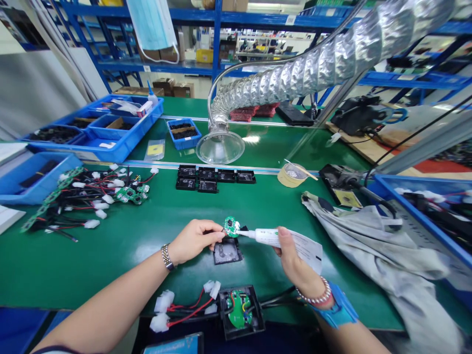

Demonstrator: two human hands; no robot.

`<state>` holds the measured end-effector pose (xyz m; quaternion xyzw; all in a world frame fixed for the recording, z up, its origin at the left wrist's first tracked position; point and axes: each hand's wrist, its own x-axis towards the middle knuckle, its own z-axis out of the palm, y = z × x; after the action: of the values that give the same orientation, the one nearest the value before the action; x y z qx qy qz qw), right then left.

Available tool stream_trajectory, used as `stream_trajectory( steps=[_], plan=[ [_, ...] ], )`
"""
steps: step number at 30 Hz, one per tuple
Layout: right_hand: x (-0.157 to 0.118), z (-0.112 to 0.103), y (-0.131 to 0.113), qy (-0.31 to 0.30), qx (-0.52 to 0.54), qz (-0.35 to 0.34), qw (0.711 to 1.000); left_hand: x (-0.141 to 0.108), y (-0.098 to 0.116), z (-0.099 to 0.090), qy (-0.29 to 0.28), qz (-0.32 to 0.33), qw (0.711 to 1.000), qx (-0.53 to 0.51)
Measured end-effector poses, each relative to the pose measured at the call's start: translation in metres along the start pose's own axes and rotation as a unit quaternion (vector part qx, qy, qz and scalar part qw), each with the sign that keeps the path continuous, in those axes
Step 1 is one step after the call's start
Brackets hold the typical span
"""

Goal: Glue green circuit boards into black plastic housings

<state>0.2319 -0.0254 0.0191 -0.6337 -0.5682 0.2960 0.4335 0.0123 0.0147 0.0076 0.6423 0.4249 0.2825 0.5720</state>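
a small rnd green pcb [231, 225] was held up over the near-middle of the green bench [177, 211], pinched at its l. edge btwn thumb & fingers of the l. hand [197, 240]. a white tube [304, 246] was gripped in the r. hand [291, 258], thumb on top, w/ its nozzle [247, 233] pointed l. at the pcb's r. edge, where a white blob [237, 226] was seen; whether the tip was pressed to it couldn't be told. just below the pcb, an open black case half [226, 252] was laid on the bench. nearer the bench edge, an open black box [245, 333] was placed, w/ a green board [239, 309] inside, red & black wires [191, 311] & white connectors [160, 322] led out l., & black cables [280, 297] led out r. farther back, six black shells [225, 175] were set in two rows, in front of the clear hood [220, 147] of a silver duct [295, 76]. a rnd tub [289, 179] was put to their r., & a grey cloth [354, 246] was draped r. of the tube. off l., wired boards [129, 194] were heaped near blue trays [127, 150].
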Motion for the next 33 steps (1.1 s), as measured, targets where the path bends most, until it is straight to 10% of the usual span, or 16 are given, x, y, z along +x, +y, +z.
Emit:
stream_trajectory(
  steps=[28, 33],
  plan=[
    [0.012, -0.001, 0.009, -0.016, 0.11, 0.008, 0.994, -0.003, 0.001, 0.003, -0.01, -0.019, 0.999, -0.039],
    [0.076, -0.016, 0.024, 0.107, 0.383, 0.176, 0.9, -0.001, -0.004, 0.004, 0.005, -0.045, 0.995, -0.089]
  ],
)
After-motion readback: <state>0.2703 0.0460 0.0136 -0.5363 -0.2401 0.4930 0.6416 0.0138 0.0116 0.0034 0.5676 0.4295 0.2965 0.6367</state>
